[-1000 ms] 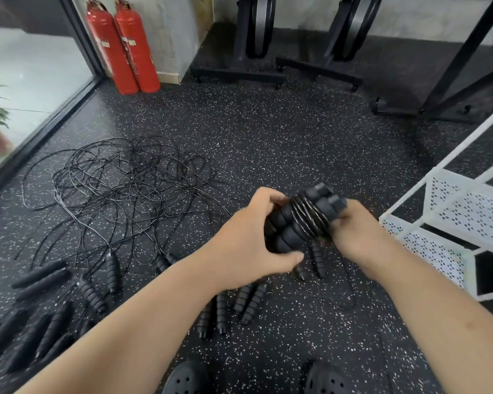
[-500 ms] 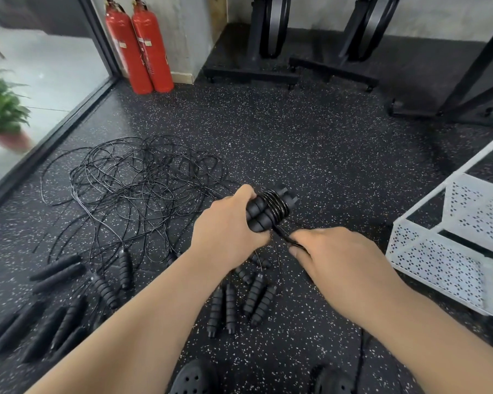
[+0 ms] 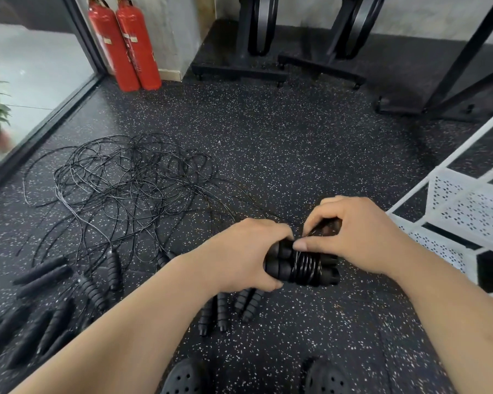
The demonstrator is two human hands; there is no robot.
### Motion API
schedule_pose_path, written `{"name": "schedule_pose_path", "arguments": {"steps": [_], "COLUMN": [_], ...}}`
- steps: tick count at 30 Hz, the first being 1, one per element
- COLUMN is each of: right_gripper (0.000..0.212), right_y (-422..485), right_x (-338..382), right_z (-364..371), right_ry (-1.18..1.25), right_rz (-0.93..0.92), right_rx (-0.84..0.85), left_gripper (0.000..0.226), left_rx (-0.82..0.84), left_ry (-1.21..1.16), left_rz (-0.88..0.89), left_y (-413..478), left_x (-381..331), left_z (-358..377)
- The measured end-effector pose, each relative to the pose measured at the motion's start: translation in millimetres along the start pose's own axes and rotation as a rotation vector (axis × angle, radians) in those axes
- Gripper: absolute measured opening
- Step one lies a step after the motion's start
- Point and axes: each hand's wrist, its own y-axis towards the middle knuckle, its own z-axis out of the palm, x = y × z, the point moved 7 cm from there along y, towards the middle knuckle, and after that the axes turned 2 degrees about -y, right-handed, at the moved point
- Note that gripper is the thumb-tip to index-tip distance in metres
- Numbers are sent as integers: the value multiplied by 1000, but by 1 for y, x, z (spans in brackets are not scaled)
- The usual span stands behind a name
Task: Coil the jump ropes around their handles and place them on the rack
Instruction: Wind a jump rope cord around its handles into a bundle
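Observation:
I hold a pair of black ribbed jump rope handles (image 3: 302, 267) side by side, with several turns of thin black cord wound round their middle. My left hand (image 3: 246, 254) grips the handles' left end. My right hand (image 3: 359, 234) is over their right end and pinches the cord between thumb and fingers. A tangle of loose black ropes (image 3: 125, 183) lies on the floor to the left, with more handles (image 3: 228, 308) below my hands. The white perforated rack (image 3: 467, 206) stands at the right.
Two red fire extinguishers (image 3: 125, 44) stand by the wall at the back left. Black equipment stands (image 3: 256, 38) are at the back. Smooth black handles (image 3: 40, 274) lie at the lower left. My black shoes (image 3: 182, 379) are at the bottom edge. A glass wall runs along the left.
My right hand has come up from below the bundle to its right end and now pinches the cord there. The wrapped handles have dropped lower and nearer to me.

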Motion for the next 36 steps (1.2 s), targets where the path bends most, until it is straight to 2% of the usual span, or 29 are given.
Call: {"name": "schedule_pose_path", "arguments": {"steps": [6,10,12,15,17,20,24,26,29,31,33,36], "right_gripper": [25,32,30,30,38,45,21,21,29,31,34,34], "right_y": [0,0,4,7,6,7,-1,-9,-14,-13,-9,-3], "right_x": [-19,-28,-37,-43,-34,-18,2,16,36,41,38,23], "right_z": [8,17,23,30,41,60,74,68,49,39,27,10], "right_ry": [411,638,674,436,378,281,67,-110,-436,-540,-551,-406], "right_rz": [108,212,259,332,362,271,180,123,8,-42,-70,-44], "right_rx": [191,217,140,-42,-51,-7,118,92,-32,-101,-149,-170], "left_gripper": [54,58,58,66,70,70,60,54,47,38,35,44], "left_rx": [-25,-68,-99,-153,-183,-283,-400,-421,-376,-281,-197,-91], "left_ry": [-135,-318,-413,-554,-627,-492,-304,-211,-106,-52,-20,-13], "left_rz": [34,1,-50,-123,-169,-287,-452,-501,-489,-436,-359,-234], "left_y": [-5,-8,-9,-8,-6,-4,-8,-11,-9,-5,-1,4], "left_x": [-13,-14,-10,3,13,35,66,77,82,74,63,45], "left_z": [-7,-16,-22,-27,-27,-29,-37,-42,-38,-29,-19,-7]}}
